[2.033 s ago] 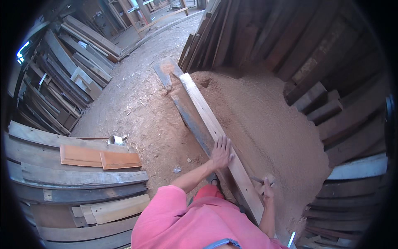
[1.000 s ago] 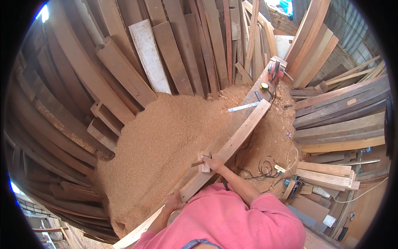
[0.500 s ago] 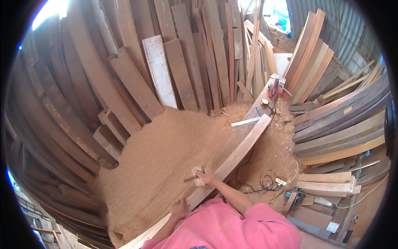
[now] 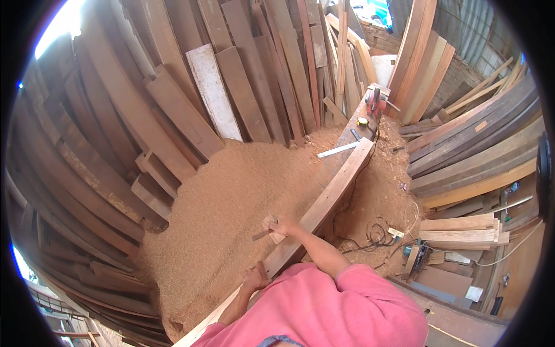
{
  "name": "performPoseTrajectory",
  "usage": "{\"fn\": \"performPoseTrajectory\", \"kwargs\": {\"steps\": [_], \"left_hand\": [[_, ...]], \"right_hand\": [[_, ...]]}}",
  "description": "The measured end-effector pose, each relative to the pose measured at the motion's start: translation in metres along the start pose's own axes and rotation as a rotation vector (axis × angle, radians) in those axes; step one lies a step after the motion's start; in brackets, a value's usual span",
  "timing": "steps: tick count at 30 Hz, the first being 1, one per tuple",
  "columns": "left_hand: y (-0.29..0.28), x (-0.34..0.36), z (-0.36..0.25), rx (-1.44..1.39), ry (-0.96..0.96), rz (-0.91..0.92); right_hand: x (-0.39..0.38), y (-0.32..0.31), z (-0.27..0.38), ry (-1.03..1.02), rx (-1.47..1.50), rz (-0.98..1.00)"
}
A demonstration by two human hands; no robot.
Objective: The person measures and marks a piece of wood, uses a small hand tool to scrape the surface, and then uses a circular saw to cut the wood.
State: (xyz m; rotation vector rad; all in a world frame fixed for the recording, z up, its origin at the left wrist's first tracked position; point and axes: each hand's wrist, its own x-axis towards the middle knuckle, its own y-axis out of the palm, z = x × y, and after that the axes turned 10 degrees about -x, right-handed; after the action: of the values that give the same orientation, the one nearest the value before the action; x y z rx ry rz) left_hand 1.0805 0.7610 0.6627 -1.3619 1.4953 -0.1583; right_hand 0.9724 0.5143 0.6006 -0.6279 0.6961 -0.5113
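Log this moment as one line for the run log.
left hand: resting on long plank | right hand: holding small wooden block at plank edge | surroundings: sawdust pile, leaning boards

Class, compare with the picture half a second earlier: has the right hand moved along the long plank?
No. The right hand stays at the same spot on the long plank, holding a small wooden block.

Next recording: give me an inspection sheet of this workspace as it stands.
Surface: long plank lying across a sawdust heap.
Job's things: small wooden block at the right hand.
Clutter: tape measure, red power tool, offcuts.
Hands: right hand grips the block; left hand rests on the plank.
Cables: dark cord coiled on the ground.
Surroundings: leaning boards all round.
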Motion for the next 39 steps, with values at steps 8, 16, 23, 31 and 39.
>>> {"fn": "performPoseTrajectory", "kwargs": {"steps": [8, 16, 23, 31, 39], "left_hand": [[0.012, 0.004, 0.008, 0.013, 0.009, 0.117], [-0.019, 0.046, 0.063, -0.324, 0.142, 0.345], [0.002, 0.055, 0.087, -0.250, 0.241, 0.126], [-0.028, 0.028, 0.043, -0.061, 0.050, -0.024], [-0.017, 0.016, 0.049, 0.166, 0.015, -0.030]], "right_hand": [[-0.023, 0.017, -0.025, 0.095, 0.255, -0.215], [-0.029, 0.003, 0.011, -0.130, 0.171, -0.261], [0.009, 0.006, 0.015, -0.066, 0.120, -0.124], [0.051, 0.016, 0.022, 0.064, 0.005, -0.036], [0.042, 0.005, 0.037, 0.105, -0.042, 0.041]]}}
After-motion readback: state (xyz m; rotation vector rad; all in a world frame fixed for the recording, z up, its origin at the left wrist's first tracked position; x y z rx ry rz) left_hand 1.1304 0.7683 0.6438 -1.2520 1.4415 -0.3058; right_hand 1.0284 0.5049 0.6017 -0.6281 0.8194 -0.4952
